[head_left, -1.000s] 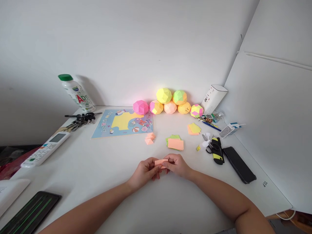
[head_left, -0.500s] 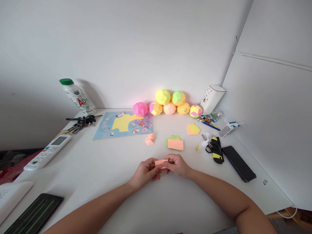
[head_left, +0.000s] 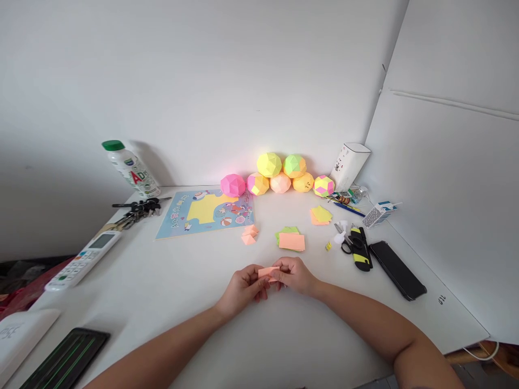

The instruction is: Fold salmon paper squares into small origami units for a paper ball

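My left hand point(head_left: 245, 287) and my right hand point(head_left: 295, 274) meet over the desk, both closed on one small salmon-pink paper slip point(head_left: 267, 272). Thumbs press on its near side; the fingers behind it are partly hidden. Just beyond my hands lies a stack of salmon and green paper pieces point(head_left: 291, 241). To its left rest several small folded salmon paper units point(head_left: 250, 234). Farther right is a pile of yellow and orange paper point(head_left: 321, 215). Several faceted paper balls, among them a pink one point(head_left: 233, 185) and a yellow one point(head_left: 269, 164), are grouped against the wall.
On the right are black scissors point(head_left: 347, 246), a yellow-black utility knife point(head_left: 360, 249) and a black phone point(head_left: 398, 269). Leftward stand a white bottle point(head_left: 132, 170), keys point(head_left: 140, 209), a remote control point(head_left: 83, 260) and a dark striped case point(head_left: 67, 359). A blue printed sheet point(head_left: 170, 223) lies behind.
My view has shifted slightly. Both hands keep nearly the same place and grip on the paper slip, with hardly any movement.
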Demonstrator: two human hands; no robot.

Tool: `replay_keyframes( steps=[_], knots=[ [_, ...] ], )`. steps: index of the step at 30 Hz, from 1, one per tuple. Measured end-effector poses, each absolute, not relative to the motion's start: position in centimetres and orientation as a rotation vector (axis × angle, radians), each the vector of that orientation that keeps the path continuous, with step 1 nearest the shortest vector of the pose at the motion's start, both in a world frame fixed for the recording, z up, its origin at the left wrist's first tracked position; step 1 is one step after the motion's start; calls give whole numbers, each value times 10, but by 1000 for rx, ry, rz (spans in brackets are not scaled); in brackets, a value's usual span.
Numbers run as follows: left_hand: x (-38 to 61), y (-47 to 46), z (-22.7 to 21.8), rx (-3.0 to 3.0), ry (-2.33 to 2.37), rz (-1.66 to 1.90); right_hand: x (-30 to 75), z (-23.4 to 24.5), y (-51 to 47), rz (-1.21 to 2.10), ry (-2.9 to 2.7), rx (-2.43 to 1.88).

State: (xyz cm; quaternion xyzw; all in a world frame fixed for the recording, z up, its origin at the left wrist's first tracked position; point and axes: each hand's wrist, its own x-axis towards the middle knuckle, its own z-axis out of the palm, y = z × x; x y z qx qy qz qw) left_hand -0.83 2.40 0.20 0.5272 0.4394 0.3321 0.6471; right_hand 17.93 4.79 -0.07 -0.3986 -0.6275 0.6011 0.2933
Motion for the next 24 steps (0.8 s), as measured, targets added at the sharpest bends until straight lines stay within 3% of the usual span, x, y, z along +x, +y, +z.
replay_keyframes(
  steps=[24],
  knots=[
    [-8, 24, 4, 1203, 1020, 753, 180, -2, 48, 1574, -1717, -1046]
  ],
)
